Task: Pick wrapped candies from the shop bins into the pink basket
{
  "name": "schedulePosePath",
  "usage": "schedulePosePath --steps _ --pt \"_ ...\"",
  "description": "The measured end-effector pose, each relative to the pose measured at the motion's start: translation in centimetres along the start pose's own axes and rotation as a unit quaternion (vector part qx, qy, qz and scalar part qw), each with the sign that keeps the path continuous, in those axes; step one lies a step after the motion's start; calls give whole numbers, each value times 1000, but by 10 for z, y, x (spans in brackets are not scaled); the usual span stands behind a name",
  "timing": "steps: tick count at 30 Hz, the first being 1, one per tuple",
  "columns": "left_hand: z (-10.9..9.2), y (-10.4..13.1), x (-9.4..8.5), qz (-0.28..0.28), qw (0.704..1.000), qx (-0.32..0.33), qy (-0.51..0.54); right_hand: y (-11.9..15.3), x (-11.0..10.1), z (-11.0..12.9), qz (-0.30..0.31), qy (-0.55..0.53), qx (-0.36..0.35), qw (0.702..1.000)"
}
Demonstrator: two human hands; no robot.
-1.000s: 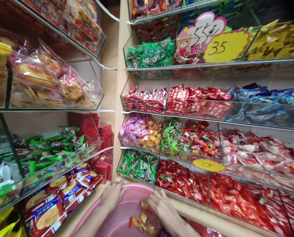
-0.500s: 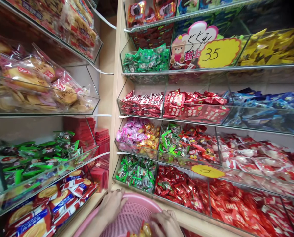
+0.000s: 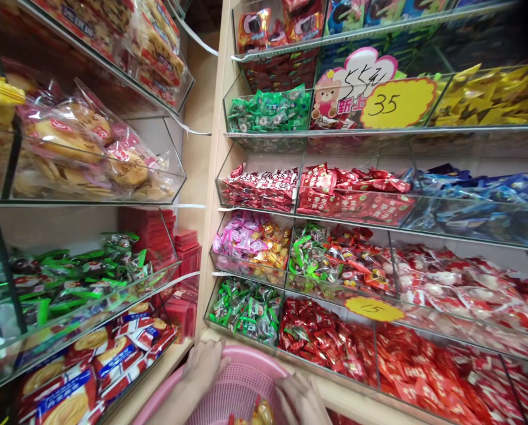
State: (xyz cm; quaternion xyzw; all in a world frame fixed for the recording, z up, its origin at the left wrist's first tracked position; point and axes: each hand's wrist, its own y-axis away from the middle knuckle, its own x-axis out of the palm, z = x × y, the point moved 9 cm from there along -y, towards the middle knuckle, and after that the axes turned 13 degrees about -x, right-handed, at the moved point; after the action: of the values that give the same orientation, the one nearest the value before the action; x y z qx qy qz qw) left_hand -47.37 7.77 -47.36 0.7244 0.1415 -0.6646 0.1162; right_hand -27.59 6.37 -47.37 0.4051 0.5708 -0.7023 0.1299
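Note:
A pink plastic basket [image 3: 246, 358] with a mesh wall is at the bottom centre, with a few gold and red wrapped sweets [image 3: 263, 411] inside. My left hand [image 3: 205, 363] has its fingers wrapped over the basket's far-left rim. At the right rim, my right hand [image 3: 300, 396] grips the edge, its fingers bent over the inner side. The sweets lie between my hands, touching neither. Both thumbs are hard to make out.
Clear-walled shelves rise ahead, holding green sweets [image 3: 246, 310], red sweets [image 3: 326, 339] and a yellow price tag [image 3: 374, 309]. Left shelves bear wrapped cakes [image 3: 64, 139], biscuit packs [image 3: 69, 395] and red boxes [image 3: 179, 316]. A wooden post [image 3: 213, 147] stands between them.
My right hand has shifted slightly up and right, from over the basket's inside near the sweets onto its right rim. The view has shifted slightly; my left hand stays on the rim.

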Motion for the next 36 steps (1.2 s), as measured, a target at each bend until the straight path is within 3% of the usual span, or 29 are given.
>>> schedulePosePath --steps 5,8,11,15,19,24,27,31,33,36 --pt "-5 -5 6 -2 1000 7 -3 -88 -86 19 -55 92 -59 992" --pt "-6 -5 7 -6 1000 9 -12 -150 -132 21 -67 223 -63 970" --pt "-5 -4 5 -9 1000 6 -18 -194 -145 17 -19 345 -67 936" --pt "-4 -3 2 -10 1000 10 -12 -221 -131 6 46 381 -66 921" --pt "-3 -3 2 -6 1000 6 -13 -233 -119 -10 105 361 -25 926" --pt "-3 -1 1 -15 1000 11 -16 -240 -134 -18 101 362 12 927" --pt "-2 -2 2 -14 1000 15 -15 -237 -154 -7 64 361 15 930" --pt "0 -3 3 -18 999 21 -19 -211 -172 29 -10 315 -20 949" --pt "-2 -2 2 -25 999 27 -19 -189 -163 43 -15 255 -38 966" --pt "-4 0 -1 -28 999 28 -16 -148 -117 48 44 173 -38 983"
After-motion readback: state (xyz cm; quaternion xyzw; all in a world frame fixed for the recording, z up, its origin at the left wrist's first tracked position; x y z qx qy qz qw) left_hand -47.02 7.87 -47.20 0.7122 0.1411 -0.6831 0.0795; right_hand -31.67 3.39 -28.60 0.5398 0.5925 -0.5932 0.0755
